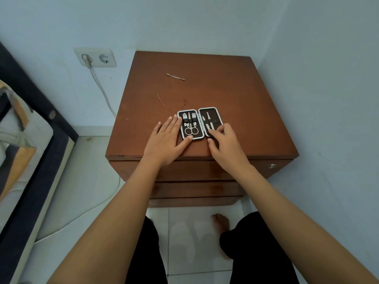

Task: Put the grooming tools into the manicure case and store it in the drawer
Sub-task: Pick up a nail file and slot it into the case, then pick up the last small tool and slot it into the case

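Manicure case (200,123), mid-frame, lay opened flat, scissors (191,130) strapped inside; its lower-right corner was hidden by the curled right hand (224,145), whose grip couldn't be told. Left hand (167,139) was spread flat.

Soft, even, rather dim light fills the corner, seemingly from overhead. The pale blue painted wall (205,23) is shadowless; the brown wooden nightstand top (235,95) shows faint sheen. Edges bow outward, and fine detail looks slightly soft.
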`<action>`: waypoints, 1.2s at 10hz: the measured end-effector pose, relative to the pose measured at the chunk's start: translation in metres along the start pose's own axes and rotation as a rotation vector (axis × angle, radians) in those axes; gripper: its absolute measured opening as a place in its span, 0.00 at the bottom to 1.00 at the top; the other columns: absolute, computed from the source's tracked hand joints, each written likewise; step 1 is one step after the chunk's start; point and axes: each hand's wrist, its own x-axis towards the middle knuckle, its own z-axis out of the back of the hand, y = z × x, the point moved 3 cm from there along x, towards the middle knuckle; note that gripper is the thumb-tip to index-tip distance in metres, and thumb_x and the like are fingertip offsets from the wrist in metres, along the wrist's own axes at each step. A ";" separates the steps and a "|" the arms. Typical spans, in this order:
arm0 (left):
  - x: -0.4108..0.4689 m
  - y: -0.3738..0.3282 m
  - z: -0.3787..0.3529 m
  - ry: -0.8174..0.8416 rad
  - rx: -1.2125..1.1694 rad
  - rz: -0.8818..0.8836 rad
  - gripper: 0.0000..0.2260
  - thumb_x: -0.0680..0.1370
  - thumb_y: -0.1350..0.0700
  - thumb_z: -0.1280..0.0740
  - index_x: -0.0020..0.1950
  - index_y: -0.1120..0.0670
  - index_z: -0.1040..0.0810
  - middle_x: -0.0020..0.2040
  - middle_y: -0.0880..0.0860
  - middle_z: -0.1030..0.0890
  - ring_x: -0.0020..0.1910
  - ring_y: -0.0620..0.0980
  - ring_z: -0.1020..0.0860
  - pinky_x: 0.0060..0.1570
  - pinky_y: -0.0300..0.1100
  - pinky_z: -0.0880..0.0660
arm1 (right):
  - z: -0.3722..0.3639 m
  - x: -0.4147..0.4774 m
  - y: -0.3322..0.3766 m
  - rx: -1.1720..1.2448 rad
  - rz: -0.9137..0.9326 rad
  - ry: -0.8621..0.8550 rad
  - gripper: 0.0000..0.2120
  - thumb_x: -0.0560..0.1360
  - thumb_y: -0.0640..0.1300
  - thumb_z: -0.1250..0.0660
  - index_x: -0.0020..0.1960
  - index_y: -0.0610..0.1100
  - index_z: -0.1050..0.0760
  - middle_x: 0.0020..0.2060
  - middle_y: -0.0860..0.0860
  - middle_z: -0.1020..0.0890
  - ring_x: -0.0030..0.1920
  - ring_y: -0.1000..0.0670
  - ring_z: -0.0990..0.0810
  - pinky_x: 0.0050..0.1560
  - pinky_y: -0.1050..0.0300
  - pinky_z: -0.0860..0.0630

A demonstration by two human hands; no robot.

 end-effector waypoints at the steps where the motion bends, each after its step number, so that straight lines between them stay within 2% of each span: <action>1: 0.000 -0.001 0.001 -0.001 -0.007 0.000 0.32 0.79 0.37 0.51 0.77 0.52 0.52 0.78 0.49 0.50 0.76 0.44 0.53 0.74 0.45 0.57 | -0.003 0.003 -0.001 -0.021 -0.006 0.026 0.17 0.78 0.43 0.40 0.64 0.36 0.29 0.52 0.42 0.30 0.55 0.46 0.29 0.53 0.55 0.29; 3: 0.000 -0.002 0.002 0.004 -0.013 0.003 0.31 0.79 0.37 0.51 0.77 0.52 0.52 0.78 0.49 0.50 0.76 0.44 0.53 0.74 0.44 0.58 | -0.005 0.010 -0.004 0.004 -0.019 0.072 0.19 0.78 0.44 0.41 0.68 0.40 0.32 0.54 0.44 0.31 0.56 0.47 0.31 0.55 0.58 0.32; 4: 0.000 -0.001 0.002 0.001 -0.019 0.004 0.31 0.79 0.37 0.51 0.77 0.52 0.52 0.78 0.49 0.50 0.76 0.43 0.54 0.74 0.44 0.58 | 0.003 0.019 -0.008 0.159 -0.029 -0.027 0.16 0.77 0.42 0.39 0.64 0.39 0.27 0.51 0.45 0.29 0.50 0.49 0.27 0.55 0.55 0.27; 5: 0.000 0.000 0.002 -0.007 -0.021 0.000 0.31 0.79 0.37 0.51 0.77 0.52 0.53 0.78 0.49 0.50 0.76 0.43 0.54 0.74 0.44 0.58 | 0.009 0.051 -0.011 0.168 -0.021 -0.093 0.13 0.77 0.41 0.39 0.59 0.39 0.25 0.50 0.44 0.27 0.48 0.50 0.27 0.55 0.56 0.29; 6: 0.000 0.001 -0.001 -0.005 -0.019 -0.001 0.32 0.79 0.37 0.52 0.77 0.51 0.53 0.78 0.49 0.51 0.76 0.43 0.54 0.74 0.44 0.59 | -0.004 0.102 -0.011 0.080 -0.024 0.006 0.17 0.77 0.44 0.41 0.65 0.41 0.29 0.58 0.44 0.28 0.61 0.46 0.30 0.63 0.54 0.34; 7: 0.002 0.003 -0.002 -0.020 -0.014 -0.012 0.33 0.77 0.35 0.54 0.77 0.51 0.53 0.78 0.48 0.51 0.76 0.43 0.55 0.73 0.43 0.59 | -0.030 0.155 -0.009 0.011 -0.003 0.150 0.23 0.78 0.47 0.41 0.71 0.43 0.38 0.69 0.46 0.34 0.70 0.45 0.37 0.69 0.49 0.38; 8: 0.002 0.004 -0.002 -0.040 -0.006 -0.020 0.35 0.75 0.34 0.58 0.77 0.51 0.53 0.78 0.48 0.51 0.76 0.42 0.54 0.73 0.42 0.59 | -0.052 0.198 -0.005 -0.045 0.024 0.253 0.27 0.78 0.48 0.42 0.74 0.43 0.44 0.75 0.46 0.42 0.75 0.45 0.46 0.74 0.49 0.46; 9: 0.001 0.004 -0.003 -0.051 -0.011 -0.017 0.35 0.75 0.34 0.58 0.77 0.51 0.52 0.78 0.47 0.50 0.76 0.42 0.54 0.74 0.43 0.59 | -0.073 0.223 0.001 -0.103 0.059 0.369 0.28 0.79 0.50 0.45 0.75 0.42 0.49 0.77 0.46 0.49 0.77 0.46 0.52 0.76 0.49 0.52; 10: 0.002 0.004 -0.003 -0.057 -0.012 -0.018 0.34 0.75 0.34 0.57 0.77 0.51 0.52 0.78 0.47 0.50 0.76 0.42 0.53 0.74 0.43 0.58 | -0.082 0.228 0.006 -0.193 0.100 0.448 0.27 0.81 0.52 0.50 0.75 0.41 0.50 0.77 0.46 0.50 0.77 0.47 0.52 0.75 0.46 0.54; 12: 0.001 0.001 -0.002 -0.038 0.003 -0.019 0.35 0.75 0.34 0.57 0.77 0.50 0.52 0.78 0.47 0.50 0.76 0.42 0.54 0.73 0.42 0.59 | -0.054 0.202 -0.015 -0.196 0.080 0.460 0.26 0.80 0.52 0.49 0.75 0.44 0.48 0.77 0.49 0.48 0.76 0.50 0.50 0.76 0.46 0.52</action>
